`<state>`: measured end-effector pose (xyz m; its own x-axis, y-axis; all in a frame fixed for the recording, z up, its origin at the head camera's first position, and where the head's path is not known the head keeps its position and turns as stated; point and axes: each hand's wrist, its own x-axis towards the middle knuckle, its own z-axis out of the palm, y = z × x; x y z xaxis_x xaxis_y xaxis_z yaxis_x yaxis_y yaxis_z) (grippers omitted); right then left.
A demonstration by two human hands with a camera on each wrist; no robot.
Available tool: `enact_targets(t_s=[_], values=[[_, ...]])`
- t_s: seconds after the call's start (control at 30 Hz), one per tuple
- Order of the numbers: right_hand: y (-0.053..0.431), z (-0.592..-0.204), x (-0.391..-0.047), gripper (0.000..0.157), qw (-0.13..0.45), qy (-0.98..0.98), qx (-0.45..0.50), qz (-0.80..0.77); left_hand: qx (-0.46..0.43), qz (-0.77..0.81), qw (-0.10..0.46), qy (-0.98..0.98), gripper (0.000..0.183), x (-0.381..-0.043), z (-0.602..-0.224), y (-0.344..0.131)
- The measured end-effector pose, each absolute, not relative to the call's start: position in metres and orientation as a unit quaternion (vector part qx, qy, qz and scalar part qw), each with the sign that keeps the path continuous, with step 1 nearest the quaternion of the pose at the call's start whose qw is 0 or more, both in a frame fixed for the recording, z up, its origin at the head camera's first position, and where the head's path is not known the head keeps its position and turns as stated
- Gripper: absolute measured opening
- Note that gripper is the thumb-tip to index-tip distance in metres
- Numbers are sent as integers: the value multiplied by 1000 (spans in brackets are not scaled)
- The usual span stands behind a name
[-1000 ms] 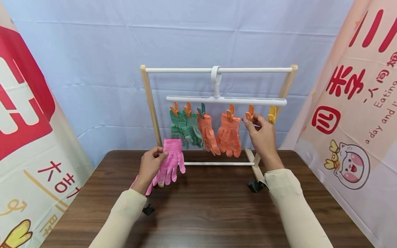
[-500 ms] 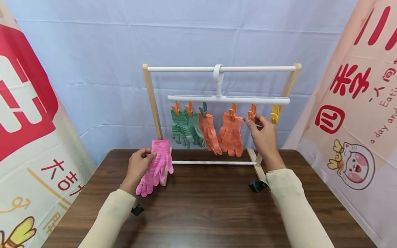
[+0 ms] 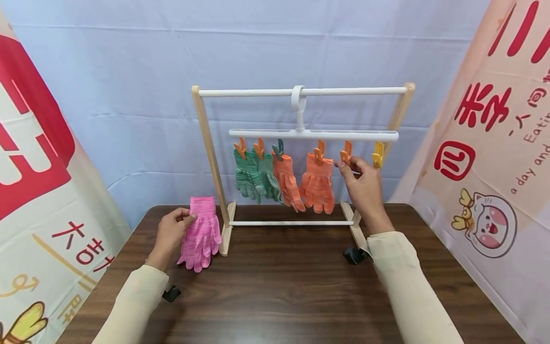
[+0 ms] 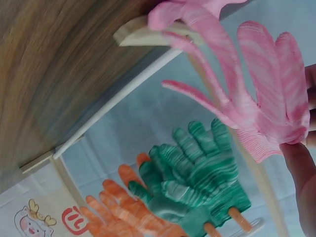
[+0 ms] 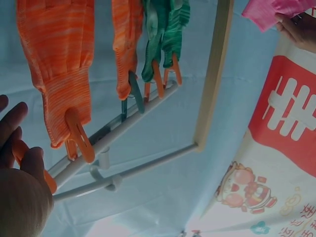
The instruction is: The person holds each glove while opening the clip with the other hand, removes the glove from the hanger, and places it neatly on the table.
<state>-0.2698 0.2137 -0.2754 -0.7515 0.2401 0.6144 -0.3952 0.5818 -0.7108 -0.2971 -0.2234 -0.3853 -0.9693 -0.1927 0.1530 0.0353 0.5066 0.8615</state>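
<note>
My left hand [image 3: 172,234] pinches a pair of pink knit gloves [image 3: 202,234] by the cuff, left of the drying rack, with the glove fingers hanging down. In the left wrist view, the thumb presses the pink cuff. My right hand [image 3: 364,191] has its thumb and fingers around an orange clothespin [image 3: 346,152] under the white hanger [image 3: 266,133]. In the right wrist view, the thumb partly hides that clothespin. Green gloves [image 3: 248,174] and orange gloves [image 3: 318,184] hang from other clothespins on the hanger. A yellow clothespin [image 3: 378,155] hangs at its right end.
The hanger hooks over the top bar [image 3: 352,91] of a wood-framed rack. Its foot [image 3: 227,234] stands on the brown table [image 3: 275,286]. Pale blue cloth [image 3: 129,95] hangs behind, with printed cloths [image 3: 485,157] at both sides.
My left hand has carried the pink gloves leftward, away from the hanging green gloves and past the rack's left post. The right hand has stayed at the orange clothespin.
</note>
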Motion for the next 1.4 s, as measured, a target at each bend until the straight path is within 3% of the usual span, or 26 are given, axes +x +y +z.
enact_targets(t_s=[0.63,0.87,1.17,1.4], values=[[214,-278,-270,38,334,-815,54,471,89,-474,104,-870,38,-304,-400,-276],[213,-278,-270,40,327,-816,47,473,105,-499,69,-858,41,-308,-402,-296],[211,-281,-270,31,329,-822,37,464,127,-509,35,-850,44,-309,-410,-310],[211,-283,-271,35,328,-821,33,467,123,-491,24,-862,41,-315,-415,-314]])
